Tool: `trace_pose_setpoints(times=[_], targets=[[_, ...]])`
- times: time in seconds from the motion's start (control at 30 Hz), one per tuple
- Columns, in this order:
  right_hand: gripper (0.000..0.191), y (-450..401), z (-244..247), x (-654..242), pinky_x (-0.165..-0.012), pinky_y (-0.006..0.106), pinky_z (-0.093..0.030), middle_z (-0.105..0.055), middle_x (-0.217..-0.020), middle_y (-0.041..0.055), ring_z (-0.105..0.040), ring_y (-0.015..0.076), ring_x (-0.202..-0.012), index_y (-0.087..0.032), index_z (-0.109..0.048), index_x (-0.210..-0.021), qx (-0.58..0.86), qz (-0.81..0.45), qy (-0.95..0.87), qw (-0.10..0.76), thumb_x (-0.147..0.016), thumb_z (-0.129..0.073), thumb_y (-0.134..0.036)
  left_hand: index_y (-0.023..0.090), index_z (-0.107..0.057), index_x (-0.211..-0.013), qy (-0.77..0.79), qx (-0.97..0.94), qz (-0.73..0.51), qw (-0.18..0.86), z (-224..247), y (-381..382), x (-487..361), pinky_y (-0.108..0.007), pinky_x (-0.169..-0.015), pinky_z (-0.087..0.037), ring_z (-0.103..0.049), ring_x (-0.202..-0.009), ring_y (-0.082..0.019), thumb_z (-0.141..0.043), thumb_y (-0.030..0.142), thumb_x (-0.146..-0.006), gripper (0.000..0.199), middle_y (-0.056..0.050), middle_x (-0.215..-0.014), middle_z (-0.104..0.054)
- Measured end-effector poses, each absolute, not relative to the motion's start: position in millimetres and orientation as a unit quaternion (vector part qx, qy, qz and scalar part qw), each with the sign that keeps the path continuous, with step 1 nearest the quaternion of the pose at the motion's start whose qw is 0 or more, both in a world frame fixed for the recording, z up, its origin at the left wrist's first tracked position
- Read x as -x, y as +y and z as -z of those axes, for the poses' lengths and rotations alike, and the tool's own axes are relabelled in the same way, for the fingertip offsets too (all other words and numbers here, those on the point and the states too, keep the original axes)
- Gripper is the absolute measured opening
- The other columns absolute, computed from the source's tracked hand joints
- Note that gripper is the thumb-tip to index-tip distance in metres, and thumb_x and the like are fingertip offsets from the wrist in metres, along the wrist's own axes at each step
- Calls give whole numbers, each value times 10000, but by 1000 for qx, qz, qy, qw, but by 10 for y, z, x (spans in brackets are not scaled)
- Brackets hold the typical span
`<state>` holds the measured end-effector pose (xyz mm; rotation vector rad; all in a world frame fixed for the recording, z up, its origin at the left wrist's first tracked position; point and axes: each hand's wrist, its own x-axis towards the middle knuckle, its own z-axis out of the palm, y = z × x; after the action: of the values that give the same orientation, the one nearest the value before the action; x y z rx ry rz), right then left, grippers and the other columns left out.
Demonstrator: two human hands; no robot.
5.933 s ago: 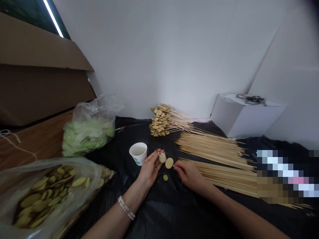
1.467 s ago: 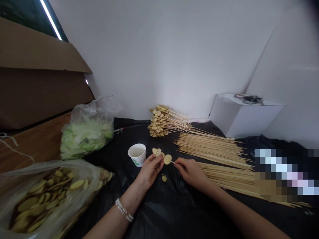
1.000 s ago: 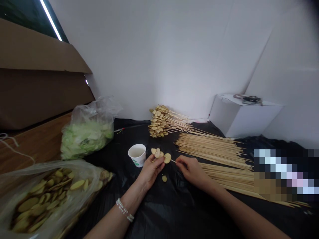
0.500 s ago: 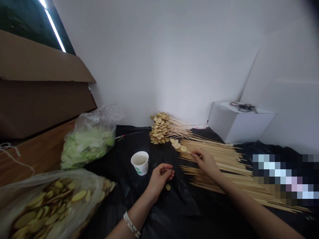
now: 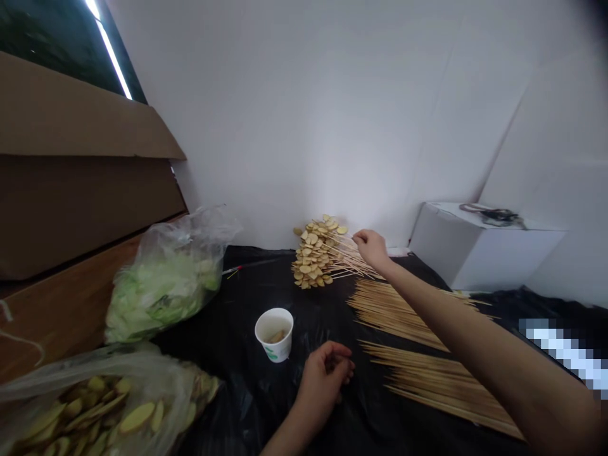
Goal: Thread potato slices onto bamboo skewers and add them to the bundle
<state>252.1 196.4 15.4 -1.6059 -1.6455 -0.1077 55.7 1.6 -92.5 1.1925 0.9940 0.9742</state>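
Note:
My right hand (image 5: 371,248) is stretched out to the far pile of bamboo skewers threaded with pale yellow potato slices (image 5: 311,253). Its fingers pinch the skewer ends at the top of that pile. My left hand (image 5: 325,373) rests curled on the black plastic sheet (image 5: 247,405), with nothing showing in its fingers. Close to it stands a white paper cup (image 5: 274,334) with a tan piece inside. Loose bamboo skewers (image 5: 394,313) lie in bundles under my right forearm.
A second bundle of skewers (image 5: 437,380) lies at the front right. On the left are a bag of sliced potato (image 5: 95,405) and a bag of green leaves (image 5: 161,291). Cardboard (image 5: 80,171) rises at far left, and a white box (image 5: 484,247) stands at right.
My right hand has moved from the loose skewers to the far pile, and threaded slices now top it. A tan piece shows in the cup. The loose slice on the sheet is no longer seen.

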Motion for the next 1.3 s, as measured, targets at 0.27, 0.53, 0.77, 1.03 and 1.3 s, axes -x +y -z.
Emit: trace_pose_setpoints(times=[0.27,0.53,0.77,1.03,1.3], targets=[[237,2543,-189,-2175,-728,308,-382,-679,-855,122,-570,227,-828,-157,-724,-839,656,71,-654,370,-804,-491,-185,155,-609,-795,451,-506,-404,613,924,-11,-567,-234,-539,-418,-569,-583,-124,-581,144,-692,107,-43,-680,-660],[252,1918,-202,-2502,-832,340,-354,-638,-900,114,-509,239,-907,-166,-704,-873,616,98,-698,352,-851,-458,-214,168,-633,-818,451,-537,-398,591,886,-27,-563,-240,-545,-418,-568,-589,-133,-573,255,-760,121,-48,-687,-659],[233,682,245,-2926,-752,293,-398,-667,-837,62,-551,192,-813,-178,-688,-837,575,37,-723,381,-856,-472,-263,152,-634,-839,428,-608,-379,551,867,-13,-547,-248,-590,-430,-569,-618,-136,-595,315,-766,183,-50,-714,-659],[214,201,578,-3268,-660,261,-428,-687,-771,30,-589,160,-713,-171,-684,-788,584,-126,-724,345,-807,-480,-233,164,-649,-853,414,-661,-345,523,789,-51,-520,-211,-526,-380,-520,-597,-121,-669,349,-710,235,-16,-677,-604],[170,43,561,-3099,-550,202,-343,-643,-639,-6,-532,113,-584,-172,-672,-697,542,-172,-786,242,-667,-528,-86,169,-657,-842,423,-670,-360,493,797,-71,-542,-217,-559,-395,-530,-628,-130,-680,385,-702,258,-21,-697,-610]])
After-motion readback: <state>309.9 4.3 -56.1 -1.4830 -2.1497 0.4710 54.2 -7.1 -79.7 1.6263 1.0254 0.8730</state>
